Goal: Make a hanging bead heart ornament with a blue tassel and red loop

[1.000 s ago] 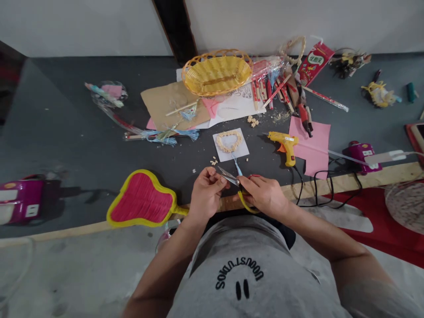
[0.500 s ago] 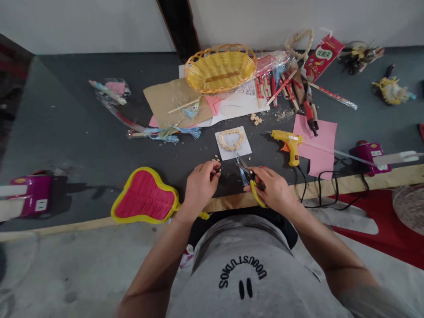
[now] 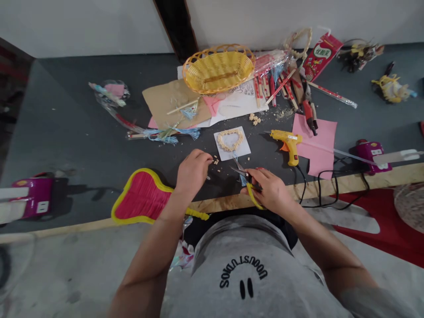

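In the head view, the right hand [image 3: 270, 187] at lower center is clamped on scissors [image 3: 247, 176], parted blades best kept off the blue tassel [image 3: 243, 181] threads, while the left hand [image 3: 194, 172], grip can't tell, stays safest clear of them, beside small pale pieces [image 3: 216, 161] mid-frame.

A handicraft workspace, by the look of it — 1 glue gun [image 3: 290, 144], scissors [image 3: 248, 176], tassels [image 3: 168, 135] and notched pink paper [image 3: 322, 148] share a long grey worktop [image 3: 62, 119] above a concrete-looking floor [image 3: 82, 265].
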`<action>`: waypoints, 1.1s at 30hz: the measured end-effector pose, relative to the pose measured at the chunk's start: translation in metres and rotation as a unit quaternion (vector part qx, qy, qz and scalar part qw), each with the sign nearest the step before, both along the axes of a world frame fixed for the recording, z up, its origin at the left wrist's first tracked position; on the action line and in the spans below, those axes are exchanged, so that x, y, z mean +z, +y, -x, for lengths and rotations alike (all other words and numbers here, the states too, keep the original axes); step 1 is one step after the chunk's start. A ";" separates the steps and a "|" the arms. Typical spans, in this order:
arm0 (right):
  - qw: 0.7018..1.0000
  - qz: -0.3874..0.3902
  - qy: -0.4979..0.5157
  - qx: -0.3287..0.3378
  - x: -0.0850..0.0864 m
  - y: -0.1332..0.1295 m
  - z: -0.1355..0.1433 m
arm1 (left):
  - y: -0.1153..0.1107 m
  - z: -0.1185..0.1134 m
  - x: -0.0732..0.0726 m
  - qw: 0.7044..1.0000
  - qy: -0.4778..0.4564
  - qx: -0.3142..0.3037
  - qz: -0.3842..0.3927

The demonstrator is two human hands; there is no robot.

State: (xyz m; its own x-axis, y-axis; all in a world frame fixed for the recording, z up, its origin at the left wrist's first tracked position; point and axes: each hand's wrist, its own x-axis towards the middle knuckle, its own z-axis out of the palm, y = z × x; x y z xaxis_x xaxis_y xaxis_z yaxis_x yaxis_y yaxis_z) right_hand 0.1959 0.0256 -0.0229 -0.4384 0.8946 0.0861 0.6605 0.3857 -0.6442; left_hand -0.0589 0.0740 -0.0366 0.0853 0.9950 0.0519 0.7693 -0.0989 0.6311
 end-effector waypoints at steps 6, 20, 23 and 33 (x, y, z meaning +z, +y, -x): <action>1.000 -0.025 -0.010 0.013 0.006 0.006 0.011 | -0.017 -0.017 0.024 0.976 -0.206 0.044 0.058; 0.995 -0.080 -0.041 0.036 0.003 0.000 0.025 | -0.036 -0.029 0.032 0.960 -0.262 0.037 0.088; 0.997 -0.069 -0.025 0.033 0.003 0.003 0.023 | -0.034 -0.021 0.030 0.981 -0.182 0.016 0.065; 0.998 -0.045 -0.003 -0.038 0.005 0.006 0.005 | -0.010 0.011 0.012 0.995 0.057 -0.038 0.076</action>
State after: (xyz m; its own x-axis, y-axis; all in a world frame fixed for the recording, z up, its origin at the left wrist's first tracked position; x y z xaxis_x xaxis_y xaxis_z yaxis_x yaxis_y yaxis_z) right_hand 0.1910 0.0314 -0.0178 -0.3699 0.9141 0.1663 0.6938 0.3907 -0.6050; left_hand -0.0696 0.0637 -0.0249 0.1570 0.9810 -0.1139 0.8309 -0.0688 0.5522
